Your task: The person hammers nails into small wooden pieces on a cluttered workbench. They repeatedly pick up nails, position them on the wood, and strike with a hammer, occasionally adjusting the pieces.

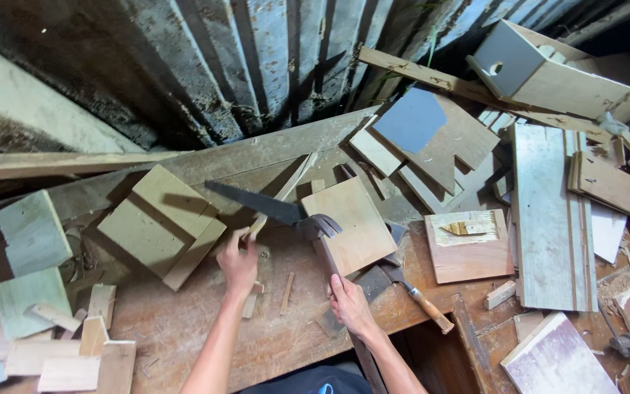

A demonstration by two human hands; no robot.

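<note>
Two hands at work: both bare, reaching up from the bottom edge onto a cluttered workbench of worn brown boards.
Wall: corrugated metal sheeting, dark and stained, stands behind the bench.
Long plank: a pale board lies lengthwise on the right of the bench, well apart from both hands.
Box: a wooden box with a grey end panel and a round hole sits at the upper right, tilted.
Stepped block: a greenish assembly of stacked boards lies just left of the left hand.
Square panel: a light plywood square stands tilted between the hands, its lower edge at the right hand.
Second panel: a reddish square board with a pale patch lies flat to the right of the hammer.
Saw: a handsaw with a dark blade and dark handle lies across the bench top, just above the left hand, the handle against the square panel.
Hammer: a wooden-handled hammer lies just right of the right hand, not touched.
Thin strip: a narrow pale wooden strip runs up and to the right from the left hand, crossing under the saw blade.
Left hand: fingers curled and pinching the lower end of the thin strip.
Right hand: fingers closed around the lower corner of the square panel; the fingertips themselves are hidden.
Offcuts: small green and bare wood scraps lie at the far left.
</note>
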